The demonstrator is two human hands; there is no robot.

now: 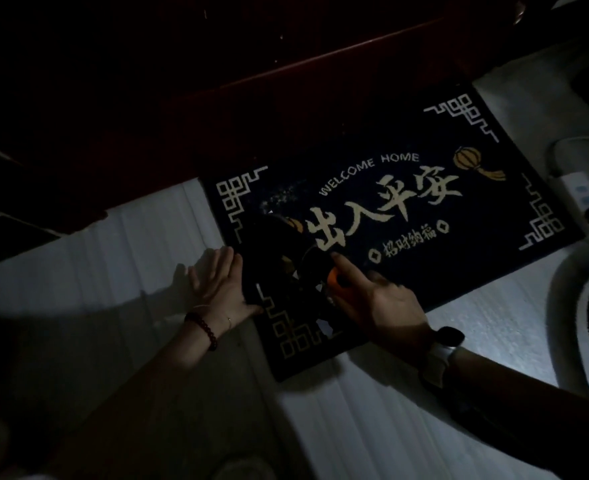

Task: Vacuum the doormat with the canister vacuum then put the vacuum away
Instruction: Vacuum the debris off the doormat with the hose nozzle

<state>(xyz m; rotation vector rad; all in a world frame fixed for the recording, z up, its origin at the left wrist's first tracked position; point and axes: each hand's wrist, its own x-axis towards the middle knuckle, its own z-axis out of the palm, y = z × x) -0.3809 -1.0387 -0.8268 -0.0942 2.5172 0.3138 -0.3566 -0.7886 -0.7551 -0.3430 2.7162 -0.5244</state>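
1. Lying on the pale floor [154, 237] by a dark door [147, 98], the doormat [424, 258] bears a black vacuum [279, 261].
2. Left hand [222, 285], fingers straight, rests flat against the vacuum.
3. Right hand [386, 299] touches its orange button [338, 277] with an extended forefinger.

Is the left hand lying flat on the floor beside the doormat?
Yes: the left hand lies open, fingers straight, on the pale floor at the doormat edge.

I see a dim room: pale floor [140, 244], a dark reddish door [182, 98] above, a white power strip [578, 197] at right.
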